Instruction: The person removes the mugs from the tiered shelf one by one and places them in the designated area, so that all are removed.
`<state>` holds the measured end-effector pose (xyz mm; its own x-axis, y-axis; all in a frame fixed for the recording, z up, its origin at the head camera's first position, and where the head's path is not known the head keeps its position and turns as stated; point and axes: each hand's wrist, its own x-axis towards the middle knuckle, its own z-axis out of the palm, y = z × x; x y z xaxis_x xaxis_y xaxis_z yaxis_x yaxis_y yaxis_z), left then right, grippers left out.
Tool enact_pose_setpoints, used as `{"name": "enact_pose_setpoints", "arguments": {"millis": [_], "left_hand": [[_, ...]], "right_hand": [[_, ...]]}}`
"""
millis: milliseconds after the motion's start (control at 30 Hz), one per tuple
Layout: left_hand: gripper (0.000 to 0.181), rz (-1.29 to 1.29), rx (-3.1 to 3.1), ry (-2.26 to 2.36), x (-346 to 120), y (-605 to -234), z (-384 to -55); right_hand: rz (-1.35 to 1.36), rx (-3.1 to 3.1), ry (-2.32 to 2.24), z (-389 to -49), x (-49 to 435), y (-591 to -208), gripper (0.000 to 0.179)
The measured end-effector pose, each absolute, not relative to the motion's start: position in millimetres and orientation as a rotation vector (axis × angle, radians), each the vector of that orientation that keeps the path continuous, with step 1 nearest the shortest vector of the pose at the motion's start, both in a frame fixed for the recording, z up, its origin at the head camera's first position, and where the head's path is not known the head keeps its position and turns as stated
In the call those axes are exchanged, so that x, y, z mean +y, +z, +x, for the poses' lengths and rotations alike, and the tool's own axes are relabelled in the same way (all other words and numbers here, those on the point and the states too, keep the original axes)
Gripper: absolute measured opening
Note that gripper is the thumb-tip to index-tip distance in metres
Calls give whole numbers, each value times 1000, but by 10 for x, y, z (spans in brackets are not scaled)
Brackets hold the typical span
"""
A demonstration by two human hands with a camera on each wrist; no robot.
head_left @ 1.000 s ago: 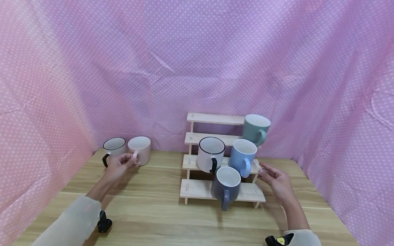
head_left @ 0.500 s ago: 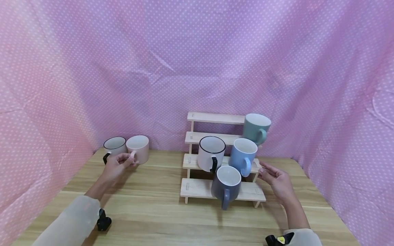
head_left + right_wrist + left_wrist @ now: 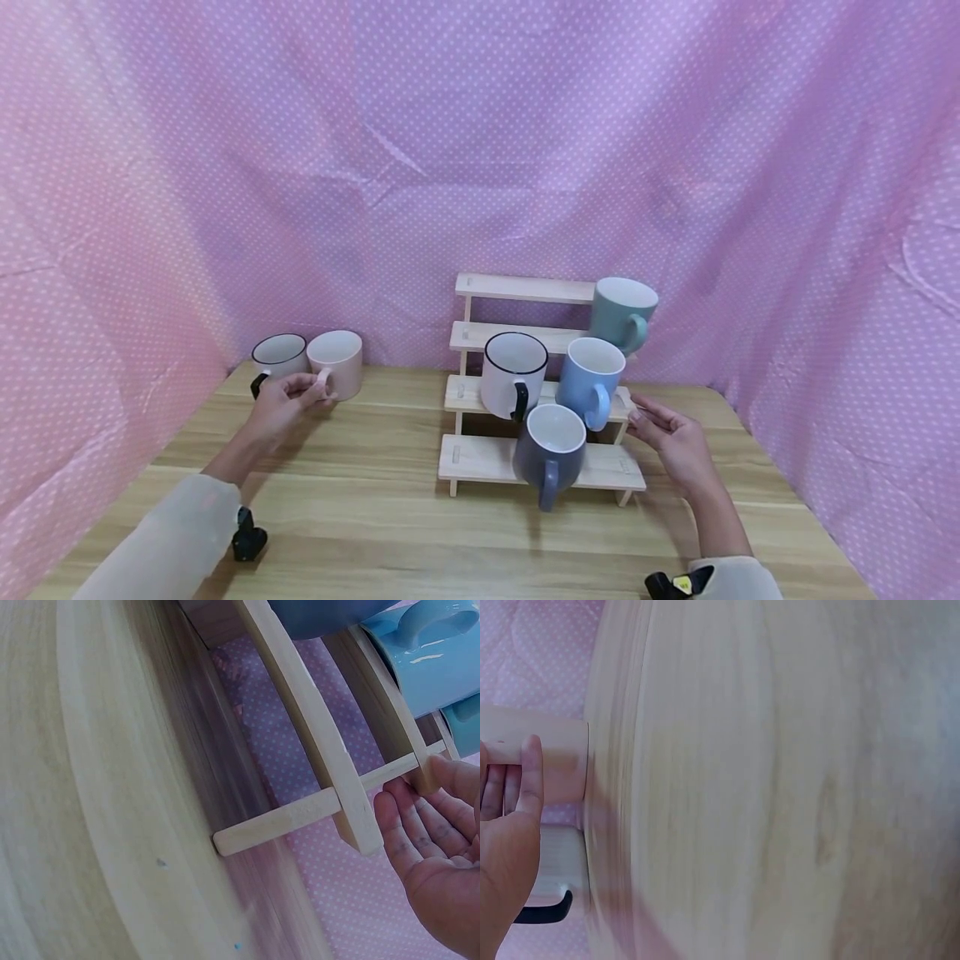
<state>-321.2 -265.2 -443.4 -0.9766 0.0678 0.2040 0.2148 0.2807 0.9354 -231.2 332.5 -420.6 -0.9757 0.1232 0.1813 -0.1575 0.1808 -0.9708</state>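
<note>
My left hand (image 3: 279, 411) pinches the handle of a pink mug (image 3: 343, 373) at the table's back left. In the left wrist view, the mug (image 3: 564, 754) stands with its base on the tabletop. Close beside it is a white mug with a black rim and handle (image 3: 287, 367), partly covered by my hand. On the right, my right hand (image 3: 681, 450) grips the end of a tiered wooden shelf (image 3: 480, 458). The right wrist view has the thumb over the board's end and fingers (image 3: 405, 836) below.
Mugs stand on the shelf: dark grey (image 3: 550, 458) on the lowest step, white with black rim (image 3: 512, 383) and light blue (image 3: 588, 383) on the second, green (image 3: 617, 321) at the upper right. Behind hangs a dotted pink-purple cloth (image 3: 480, 167).
The pink mug has shifted slightly left with my left hand, closer to the white mug beside it. My right hand stays at the shelf's end.
</note>
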Motion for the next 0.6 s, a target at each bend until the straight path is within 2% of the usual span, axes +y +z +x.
{"name": "enact_pose_setpoints", "arguments": {"millis": [333,600], "left_hand": [[44,-162,-2463,-1749,-2692,-4190,-3206],[53,-168,-2469,-1671,-2697,-3635,-3308]], "right_hand": [[39,-2228,1883,-2313,3323,-4211,52],[45,-2249,1878,-2287,3311,-4171,52]]}}
